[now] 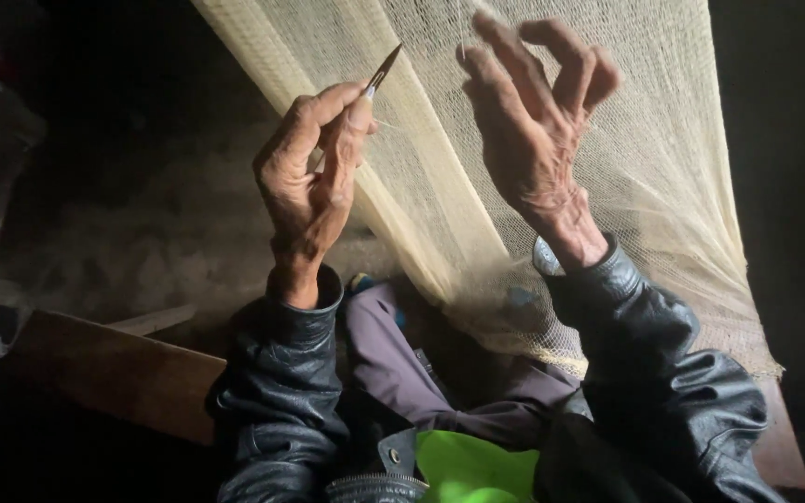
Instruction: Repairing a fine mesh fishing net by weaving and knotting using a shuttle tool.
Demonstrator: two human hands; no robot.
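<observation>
On my left hand point(309, 186), the thumb and forefinger point(358, 116) are pinched tight on the base of a thin, dark netting needle point(385, 67), the other fingers curled in behind. The needle points up and to the right, its tip just touching or just short of the net point(663, 186); I cannot tell which in this light. I judge it light, stiff and narrow, smooth enough to slip, so it is best held low on the shank as it is now.

My right hand point(538, 121) is raised with the fingers spread and half hooked. The fingertips point(477, 28) seem to catch a fine thread or mesh strand near the top edge of the view, but the strand is too thin to see for sure, so I take it as a light pinch rather than a full grip.

The net hangs pale and cream behind both hands, draping from the top of the view down over my lap point(393, 363). It looks soft, very light, limp and easy to snag or tear, so it wants taking by 1 or 2 meshes, not by the bunch. A thicker folded band of it point(421, 177) runs diagonally between the 2 hands.

A dark wooden plank point(114, 368) lies lower left, beneath my left sleeve point(281, 391).
</observation>
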